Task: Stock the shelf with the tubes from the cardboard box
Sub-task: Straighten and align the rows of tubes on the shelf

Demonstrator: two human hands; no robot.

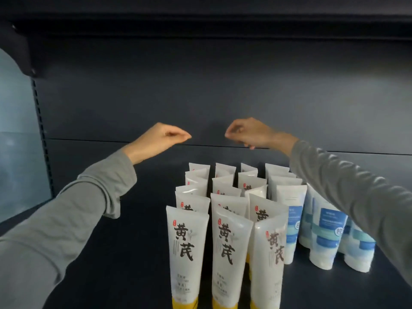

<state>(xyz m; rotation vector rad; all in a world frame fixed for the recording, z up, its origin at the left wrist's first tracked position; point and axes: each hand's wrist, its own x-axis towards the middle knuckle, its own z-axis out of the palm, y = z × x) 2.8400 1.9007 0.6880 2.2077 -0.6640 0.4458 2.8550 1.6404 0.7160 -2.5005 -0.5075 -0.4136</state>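
Two hands are up in the air over the shelf [124, 253], and both arms wear gray sleeves [73, 215]. The left hand [163, 137] has its fingers curled in, with the tips meeting the thumb, and it holds nothing. The right hand [247, 133] is curled up too, and it also holds nothing. The two hands are near each other but do not touch. Below them the tubes stand on the dark shelf with their caps down. The white tubes with big black writing [189, 248] stand in three rows that go from the front to the back, close together. The front ones have yellow caps [185, 303] at the bottom. Just beside them, on the right, stand the blue and white tubes [327, 233], and the right arm reaches over these. Behind all the tubes is the dark back wall [200, 85]. Another dark shelf [200, 12] is at the very top.
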